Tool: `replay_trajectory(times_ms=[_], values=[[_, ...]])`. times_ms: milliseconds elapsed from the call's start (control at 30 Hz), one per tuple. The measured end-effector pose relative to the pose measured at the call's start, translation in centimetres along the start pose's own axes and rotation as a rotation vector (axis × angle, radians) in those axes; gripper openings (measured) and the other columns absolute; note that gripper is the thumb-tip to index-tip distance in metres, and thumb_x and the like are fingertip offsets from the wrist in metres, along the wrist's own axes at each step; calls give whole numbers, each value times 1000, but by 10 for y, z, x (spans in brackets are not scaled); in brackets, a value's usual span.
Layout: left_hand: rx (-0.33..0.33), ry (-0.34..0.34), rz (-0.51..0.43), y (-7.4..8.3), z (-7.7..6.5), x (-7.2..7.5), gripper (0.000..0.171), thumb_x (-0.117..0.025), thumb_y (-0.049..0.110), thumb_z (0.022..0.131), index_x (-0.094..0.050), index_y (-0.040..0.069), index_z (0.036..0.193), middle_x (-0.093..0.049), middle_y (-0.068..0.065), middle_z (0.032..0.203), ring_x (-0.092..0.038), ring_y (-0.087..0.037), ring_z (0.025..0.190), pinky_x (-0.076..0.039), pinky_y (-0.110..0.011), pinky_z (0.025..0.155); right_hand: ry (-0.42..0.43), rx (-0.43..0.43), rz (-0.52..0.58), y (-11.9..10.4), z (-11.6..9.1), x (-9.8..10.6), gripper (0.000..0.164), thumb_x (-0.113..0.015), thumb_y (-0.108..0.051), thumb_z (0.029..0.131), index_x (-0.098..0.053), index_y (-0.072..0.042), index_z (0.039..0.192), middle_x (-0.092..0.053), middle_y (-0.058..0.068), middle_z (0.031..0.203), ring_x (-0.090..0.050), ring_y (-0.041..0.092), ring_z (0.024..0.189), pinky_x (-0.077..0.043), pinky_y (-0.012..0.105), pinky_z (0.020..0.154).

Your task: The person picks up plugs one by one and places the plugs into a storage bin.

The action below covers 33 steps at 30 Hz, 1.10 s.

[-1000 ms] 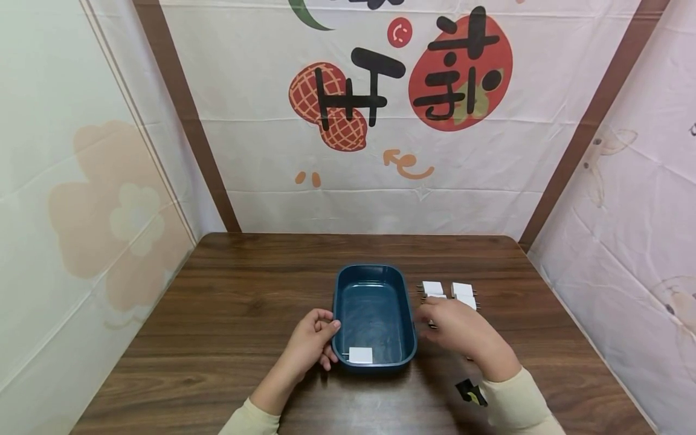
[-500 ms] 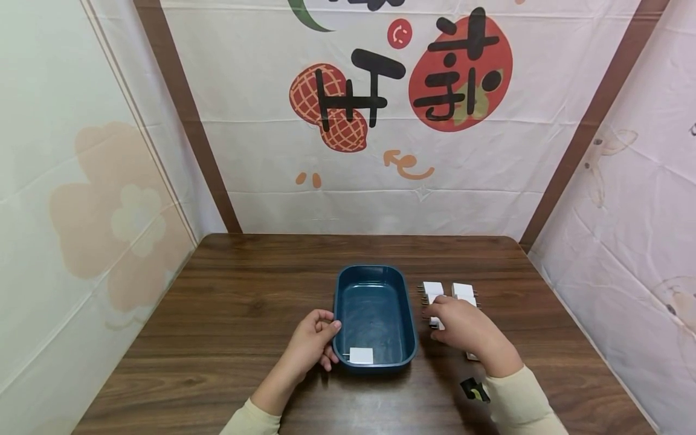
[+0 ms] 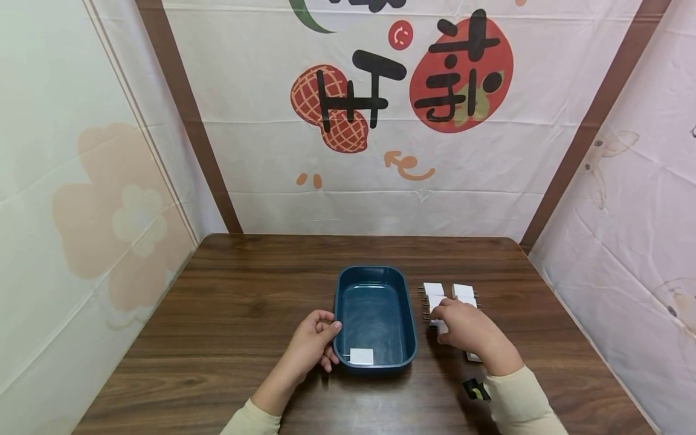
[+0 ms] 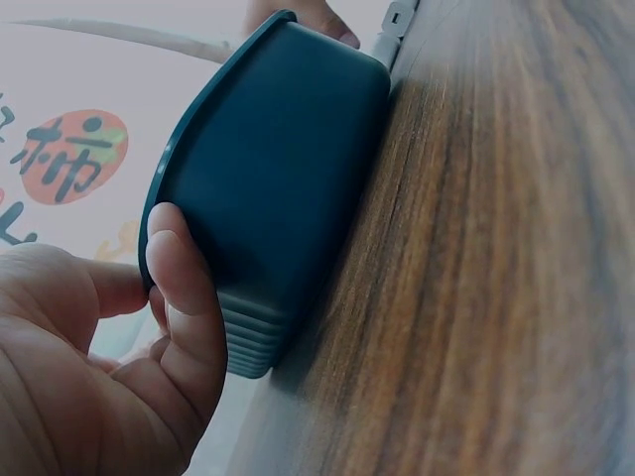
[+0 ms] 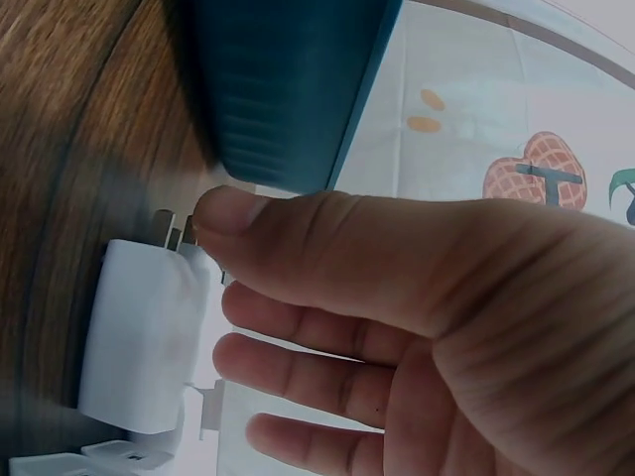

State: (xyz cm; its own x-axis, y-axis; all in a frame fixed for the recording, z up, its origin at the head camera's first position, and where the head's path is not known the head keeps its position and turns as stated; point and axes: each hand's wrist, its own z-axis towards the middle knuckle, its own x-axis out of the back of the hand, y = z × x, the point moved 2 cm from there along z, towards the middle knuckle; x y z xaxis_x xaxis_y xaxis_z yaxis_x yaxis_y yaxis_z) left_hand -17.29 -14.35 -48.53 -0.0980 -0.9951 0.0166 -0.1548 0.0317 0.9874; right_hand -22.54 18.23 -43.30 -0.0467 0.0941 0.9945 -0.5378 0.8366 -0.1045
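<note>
A dark blue rectangular tray (image 3: pixel 375 314) stands on the table, with one white plug-in charger (image 3: pixel 361 356) lying at its near left corner. My left hand (image 3: pixel 311 338) pinches the tray's left rim between thumb and fingers; the left wrist view has the thumb and fingers on either side of that rim. To the right of the tray, my right hand (image 3: pixel 464 326) is over two rows of white chargers (image 3: pixel 433 289), partly covering them. In the right wrist view its fingers are extended, and the thumb tip is by the metal prongs of a charger (image 5: pixel 144 337). No charger is seen in its grip.
The brown wood-grain table (image 3: pixel 261 290) extends around the tray. Near the right cuff is a small black object (image 3: pixel 476 389) with a yellow-green mark. Printed cloth (image 3: pixel 380 211) hangs behind the table and at both sides.
My right hand has moved a little right, from beside the tray's right rim to over the chargers. The left hand, the tray and the charger inside it have stayed put.
</note>
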Motion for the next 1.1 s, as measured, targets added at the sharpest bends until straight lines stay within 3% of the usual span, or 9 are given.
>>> replay_trajectory(times_ms=[733, 1100], values=[[-6, -19, -2, -2, 0, 1, 37, -60, 22, 105, -44, -2, 129, -61, -24, 95, -64, -19, 49, -53, -27, 40, -23, -10, 55, 6, 1, -9, 30, -87, -6, 71, -75, -9, 98, -63, 0, 91, -64, 20, 84, -59, 42, 78], [-14, -21, -7, 0, -1, -1, 38, -60, 23, 105, -44, -2, 129, -62, -22, 95, -64, -19, 49, -52, -27, 40, -51, -74, 115, 12, -3, -7, 29, -87, -3, 73, -75, -7, 99, -68, 2, 98, -65, 18, 89, -59, 44, 85]])
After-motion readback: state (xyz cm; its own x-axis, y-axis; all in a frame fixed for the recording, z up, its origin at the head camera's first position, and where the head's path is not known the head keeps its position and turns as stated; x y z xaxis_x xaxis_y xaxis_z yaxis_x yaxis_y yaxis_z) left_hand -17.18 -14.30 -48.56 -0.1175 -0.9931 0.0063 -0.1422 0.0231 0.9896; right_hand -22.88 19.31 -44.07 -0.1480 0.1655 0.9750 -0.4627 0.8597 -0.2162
